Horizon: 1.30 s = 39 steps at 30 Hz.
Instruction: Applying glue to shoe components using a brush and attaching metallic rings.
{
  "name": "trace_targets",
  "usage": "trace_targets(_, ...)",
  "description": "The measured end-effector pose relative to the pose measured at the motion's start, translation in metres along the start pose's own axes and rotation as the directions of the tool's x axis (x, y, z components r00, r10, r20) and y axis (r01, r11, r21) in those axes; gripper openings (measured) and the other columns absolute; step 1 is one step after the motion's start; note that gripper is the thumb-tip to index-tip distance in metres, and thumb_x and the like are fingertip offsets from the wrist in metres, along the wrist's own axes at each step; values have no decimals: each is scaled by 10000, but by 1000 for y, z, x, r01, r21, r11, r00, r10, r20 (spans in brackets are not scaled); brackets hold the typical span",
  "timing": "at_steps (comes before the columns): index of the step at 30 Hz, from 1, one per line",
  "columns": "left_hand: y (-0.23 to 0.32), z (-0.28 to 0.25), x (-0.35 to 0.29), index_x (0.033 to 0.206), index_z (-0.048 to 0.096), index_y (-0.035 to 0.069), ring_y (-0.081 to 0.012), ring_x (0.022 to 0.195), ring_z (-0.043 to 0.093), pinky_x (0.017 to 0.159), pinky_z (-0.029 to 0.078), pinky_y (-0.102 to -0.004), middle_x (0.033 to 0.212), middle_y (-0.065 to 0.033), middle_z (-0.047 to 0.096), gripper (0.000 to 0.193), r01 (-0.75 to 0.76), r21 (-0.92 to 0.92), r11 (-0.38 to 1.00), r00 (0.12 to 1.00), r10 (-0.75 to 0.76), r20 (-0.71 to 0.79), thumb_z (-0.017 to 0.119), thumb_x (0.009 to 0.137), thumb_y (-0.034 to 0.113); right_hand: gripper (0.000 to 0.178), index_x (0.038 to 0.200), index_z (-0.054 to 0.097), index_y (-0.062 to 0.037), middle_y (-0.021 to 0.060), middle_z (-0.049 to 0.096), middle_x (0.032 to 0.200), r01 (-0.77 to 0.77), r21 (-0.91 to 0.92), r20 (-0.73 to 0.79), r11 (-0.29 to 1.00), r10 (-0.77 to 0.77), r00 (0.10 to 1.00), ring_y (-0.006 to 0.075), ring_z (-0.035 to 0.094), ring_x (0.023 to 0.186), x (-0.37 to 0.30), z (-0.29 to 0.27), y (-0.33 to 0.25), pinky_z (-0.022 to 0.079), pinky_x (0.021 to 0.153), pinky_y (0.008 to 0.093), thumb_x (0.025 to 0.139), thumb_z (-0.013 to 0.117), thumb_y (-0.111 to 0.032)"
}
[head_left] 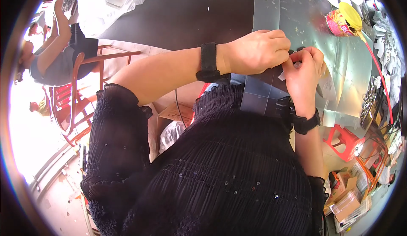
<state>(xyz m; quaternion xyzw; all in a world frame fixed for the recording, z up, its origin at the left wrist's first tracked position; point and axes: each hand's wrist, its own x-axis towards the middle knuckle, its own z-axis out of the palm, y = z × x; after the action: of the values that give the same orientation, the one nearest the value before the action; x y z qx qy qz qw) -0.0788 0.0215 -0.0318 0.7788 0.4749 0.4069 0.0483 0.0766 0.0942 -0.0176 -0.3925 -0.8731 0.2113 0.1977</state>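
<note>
My left hand (259,52) reaches across from the left, its fingers curled closed. Close against its fingertips, my right hand (304,77) has thumb and index finger pinched together. Something small and dark shows at the fingertips, mostly covered, and I cannot make out what it is. Both hands are over the near part of a clear plastic sheet (271,7) that covers the right side of the dark table (203,15). A pale, thin piece (327,85) lies beside my right hand, partly hidden by it. Each wrist wears a black strap.
Far right stands a red and yellow tin (339,22) with a yellow lid and a red tube (379,66). White plastic bags (112,11) lie at the far left. Below are a red stool (342,142) and cardboard boxes (345,198). Another person (59,62) sits left, near a wooden chair (76,91).
</note>
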Motion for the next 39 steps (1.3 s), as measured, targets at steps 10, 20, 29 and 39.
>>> trace_targets(10,4,-4,3,757,545,-11,-276,836,551,699,501,-342,865,-107,544,143,-29,88,996,998,25,51,630,658,47,197,847,611,-169,89,464,1044,-1,-22,59,1000,2,998,346,428,1022,7,-2,6,355,887,444,676,703,-139)
trace_targets(20,14,-11,11,784,558,-7,-290,865,561,760,493,-354,892,-103,565,165,2,95,995,999,-6,49,648,650,28,212,864,620,-200,75,450,1083,-41,-12,32,999,41,999,352,419,1052,4,-1,4,357,880,470,678,685,-123)
trace_targets(29,14,-7,17,831,611,5,-308,871,566,789,451,-380,852,-133,607,232,510,160,845,854,-519,23,662,777,225,221,882,629,-195,83,458,1075,-24,-5,-4,1000,24,1000,361,418,1045,1,2,4,356,869,480,681,673,-115)
trace_targets(39,26,4,21,821,566,3,-298,761,582,691,468,-369,776,-124,581,90,600,-74,797,799,-602,-4,614,788,72,205,885,662,-184,87,463,1105,41,15,-2,999,-41,999,358,422,1056,-2,1,9,345,877,478,694,686,-114)
